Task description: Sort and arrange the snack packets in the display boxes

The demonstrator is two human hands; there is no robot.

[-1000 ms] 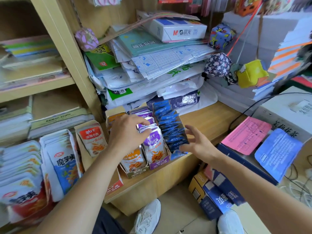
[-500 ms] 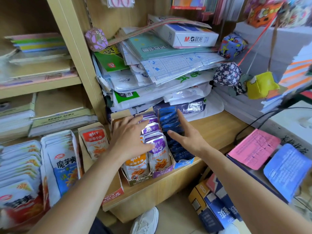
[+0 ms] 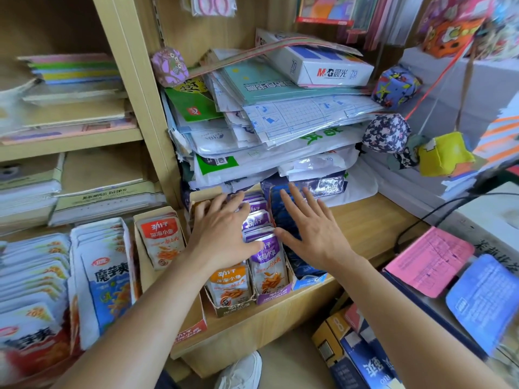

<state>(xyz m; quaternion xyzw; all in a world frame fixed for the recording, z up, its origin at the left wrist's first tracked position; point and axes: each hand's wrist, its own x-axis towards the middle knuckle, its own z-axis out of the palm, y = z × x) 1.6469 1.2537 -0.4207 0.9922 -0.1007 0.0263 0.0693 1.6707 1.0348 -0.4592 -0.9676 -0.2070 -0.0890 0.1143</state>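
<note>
Three narrow display boxes stand side by side on the wooden counter. The left one holds orange snack packets [image 3: 229, 284], the middle one purple packets [image 3: 266, 265], the right one dark blue packets [image 3: 283, 217]. My left hand [image 3: 222, 234] lies flat with spread fingers on top of the orange and purple rows. My right hand [image 3: 311, 231] rests open on the blue packets, its thumb against the purple row. Further left, a red-labelled packet [image 3: 161, 240] stands in a cardboard box, beside stacks of blue-and-white packets [image 3: 108, 273].
A tall pile of paper packs and a white M&G box [image 3: 323, 66] overhangs the back of the display boxes. Fabric beanbags [image 3: 386, 133] hang at right. Pink and blue sheets [image 3: 429, 259] lie on a box at right. Cartons [image 3: 356, 349] and my shoe are on the floor.
My right hand moved from beside the blue box onto the top of the blue packets. My left hand stayed flat on the orange and purple rows, sliding slightly back.
</note>
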